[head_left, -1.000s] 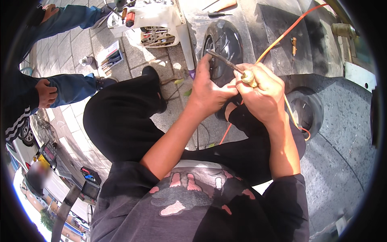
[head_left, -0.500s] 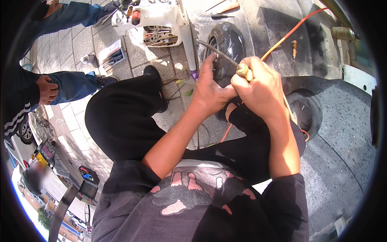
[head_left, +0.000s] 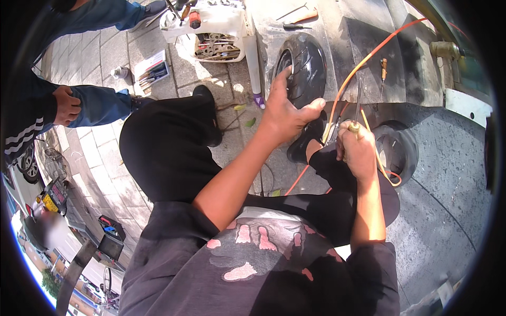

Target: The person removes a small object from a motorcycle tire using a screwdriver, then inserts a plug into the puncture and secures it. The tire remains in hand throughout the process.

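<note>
My left hand (head_left: pixel 284 117) has its index finger at the rim of a small black-tyred wheel (head_left: pixel 308 73), with its thumb spread out to the right. My right hand (head_left: pixel 356 150) is closed around the pale yellowish handle of a tool (head_left: pixel 354 128), whose long metal shaft points upward, right of the wheel and apart from my left hand. An orange hose (head_left: pixel 363 55) loops past that tool. Another dark tyre (head_left: pixel 405 147) lies beside my right hand on the grey surface.
A co-worker's legs and hand (head_left: pixel 67 105) are at left. A white tool crate (head_left: pixel 211 21), a tray of tools (head_left: pixel 151 73) and a small container (head_left: pixel 120 72) stand on the paving. A wooden-handled tool (head_left: pixel 383 68) lies on a worn panel (head_left: pixel 337 42). A vehicle is at far left.
My right hand has moved down and right with the tool, away from my left hand, and the shaft has swung upright. My left hand has shifted slightly right, its thumb now lifted apart.
</note>
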Tool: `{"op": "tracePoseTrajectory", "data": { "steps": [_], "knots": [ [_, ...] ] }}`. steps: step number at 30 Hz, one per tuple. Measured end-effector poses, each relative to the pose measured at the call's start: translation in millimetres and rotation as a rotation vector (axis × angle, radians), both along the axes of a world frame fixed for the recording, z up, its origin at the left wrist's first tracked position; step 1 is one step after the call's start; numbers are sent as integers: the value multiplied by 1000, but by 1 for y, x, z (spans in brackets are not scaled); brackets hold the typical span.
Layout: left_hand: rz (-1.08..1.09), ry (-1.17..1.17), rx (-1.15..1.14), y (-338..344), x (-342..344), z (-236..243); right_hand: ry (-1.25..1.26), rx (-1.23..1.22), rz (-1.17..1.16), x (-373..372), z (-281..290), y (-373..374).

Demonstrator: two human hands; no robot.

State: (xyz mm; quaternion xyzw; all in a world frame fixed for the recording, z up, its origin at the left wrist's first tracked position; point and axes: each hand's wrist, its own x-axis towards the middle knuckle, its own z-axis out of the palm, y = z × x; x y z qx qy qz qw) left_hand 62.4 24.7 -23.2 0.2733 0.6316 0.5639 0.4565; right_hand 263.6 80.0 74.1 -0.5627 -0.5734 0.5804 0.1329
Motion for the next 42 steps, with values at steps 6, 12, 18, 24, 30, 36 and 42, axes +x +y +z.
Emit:
{"op": "tracePoseTrajectory", "data": {
  "steps": [6,12,18,24,30,36,42],
  "knots": [
    [5,78,10,-1,-6,-4,-9,-180,-17,26,-12,-51],
    [-16,101,12,-1,-5,-6,-12,-227,-60,32,-19,-84],
    [-15,41,25,-3,-4,3,-32,-165,-51,36,-24,-90],
    [-13,33,23,-3,-6,5,-101,-228,-71,33,-25,-83],
    [18,-31,28,-1,-8,7,-83,-238,-144,31,-40,-85],
    [10,12,-33,-6,-10,18,-92,-291,-204,21,-46,-79],
    [11,-21,-17,-6,-10,12,-120,-330,-261,4,-61,-70]
  ]
}}
